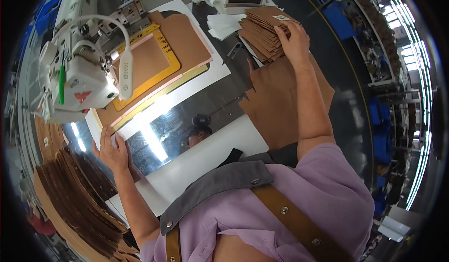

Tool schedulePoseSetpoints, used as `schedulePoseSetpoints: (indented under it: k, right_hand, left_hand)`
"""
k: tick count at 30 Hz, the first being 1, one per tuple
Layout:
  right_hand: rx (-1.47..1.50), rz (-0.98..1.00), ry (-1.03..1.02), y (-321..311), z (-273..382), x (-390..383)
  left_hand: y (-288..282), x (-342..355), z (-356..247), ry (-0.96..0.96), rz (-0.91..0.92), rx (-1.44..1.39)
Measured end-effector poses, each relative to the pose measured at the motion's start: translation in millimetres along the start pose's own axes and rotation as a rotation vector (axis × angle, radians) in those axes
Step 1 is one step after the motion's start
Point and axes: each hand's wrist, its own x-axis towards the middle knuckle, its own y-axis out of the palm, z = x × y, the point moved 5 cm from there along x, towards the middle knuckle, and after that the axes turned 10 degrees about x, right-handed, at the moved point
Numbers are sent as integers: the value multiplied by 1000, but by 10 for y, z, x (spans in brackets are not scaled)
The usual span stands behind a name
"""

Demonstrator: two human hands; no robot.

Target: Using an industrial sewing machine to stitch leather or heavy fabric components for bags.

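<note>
My left hand (pixel 113 152), fingers apart, touches the near-left edge of a brown board (pixel 196 42) with pink and pale-yellow edging. A yellow frame (pixel 146 85) lies on it, beside and partly under a white sewing machine (pixel 79 91). At the upper right, my right hand (pixel 295 44) rests its loosely bent, separated fingertips on top of a fanned stack of brown cut pieces (pixel 257 37). A larger brown sheet (pixel 285 107) lies under my right forearm, next to the shiny metal tabletop (pixel 184 110). A white sheet (pixel 229 140) spans the table's near part.
Tall stacks of brown pieces (pixel 70 187) stand at the lower left. Crumpled white material (pixel 222 25) and a small metal tool (pixel 234 50) lie near the back. Beyond the table at right are a dark floor with a yellow line, blue bins (pixel 341 18) and shelving.
</note>
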Motion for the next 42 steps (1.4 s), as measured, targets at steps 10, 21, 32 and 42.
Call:
schedulePoseSetpoints:
  k: [10, 21, 32, 42]
  right_hand:
    - [-284, 379, 64, 398, -270, 248]
    - [275, -21, -267, -77, 1234, 74]
    - [775, 345, -529, 1392, 2882, -629]
    - [1084, 981, -130, 2189, 2994, -165]
  left_hand:
    - [40, -1, -5, 2, 36, -4]
    - [-432, 148, -904, -120, 165, -604]
    - [388, 79, -1434, -594, 537, -1384]
    - [327, 177, -1213, -665, 331, -1493]
